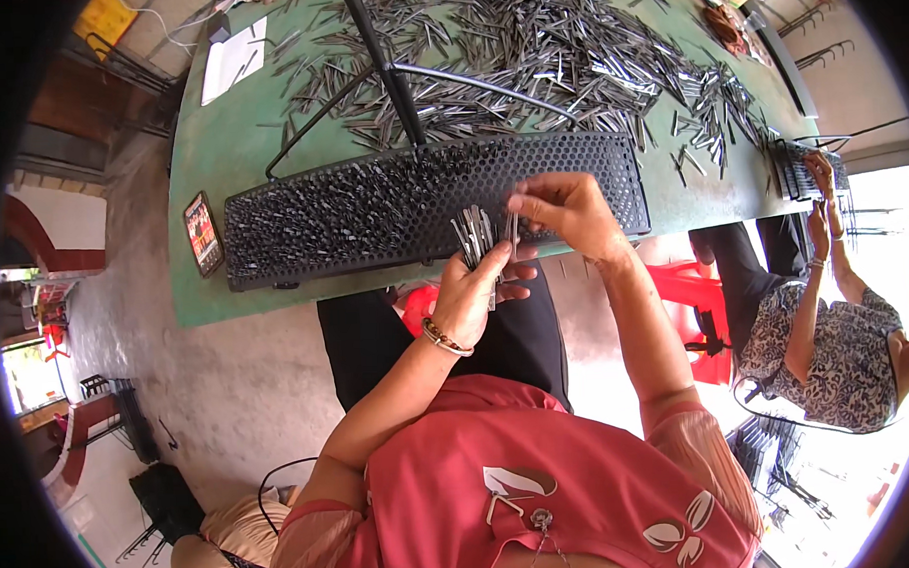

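Note:
My left hand [472,288] grips a fanned bundle of thin metal pieces [476,235] upright, just in front of a long black perforated rack [302,224]. My right hand [569,212] pinches a single metal piece [514,232] between thumb and fingers, right beside the bundle and over the rack's near edge. Many of the rack's holes have metal pieces standing in them. The rack lies along the front of a green table [214,132].
A big heap of loose metal pieces [546,50] covers the table behind the rack, crossed by a black metal frame [392,76]. White paper [231,59] and a small phone [203,233] lie at the left. Another person [827,341] works at a second rack [801,167] on the right.

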Available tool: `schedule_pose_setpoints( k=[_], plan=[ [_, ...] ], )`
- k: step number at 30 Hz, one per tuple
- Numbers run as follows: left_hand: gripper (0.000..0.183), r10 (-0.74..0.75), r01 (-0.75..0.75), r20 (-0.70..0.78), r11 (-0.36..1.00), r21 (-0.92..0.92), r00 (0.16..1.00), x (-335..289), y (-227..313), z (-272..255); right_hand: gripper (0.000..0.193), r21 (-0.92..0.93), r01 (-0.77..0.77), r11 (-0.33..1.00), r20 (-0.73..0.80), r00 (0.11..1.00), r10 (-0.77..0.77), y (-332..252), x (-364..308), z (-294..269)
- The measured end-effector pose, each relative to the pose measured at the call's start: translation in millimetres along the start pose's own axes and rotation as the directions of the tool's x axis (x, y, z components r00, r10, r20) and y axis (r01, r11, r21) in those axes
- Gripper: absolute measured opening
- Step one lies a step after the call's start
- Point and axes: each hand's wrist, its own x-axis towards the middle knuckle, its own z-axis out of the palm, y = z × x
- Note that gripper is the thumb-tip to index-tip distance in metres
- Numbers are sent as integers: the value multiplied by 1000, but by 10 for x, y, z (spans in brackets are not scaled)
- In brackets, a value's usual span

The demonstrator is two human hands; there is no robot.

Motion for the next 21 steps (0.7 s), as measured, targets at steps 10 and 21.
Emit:
schedule_pose_setpoints(
  k=[10, 21],
  plan=[
    [24, -95, 95, -8, 995, 17, 995, -44, -21, -34, 18, -371, 473, 799, -155, 817, -555, -49, 587, 4],
    [22, -96, 97, -8, 995, 20, 995, -48, -17, -68, 15, -211, 422, 882, -208, 862, -463, 100, 685, 82]
  ],
)
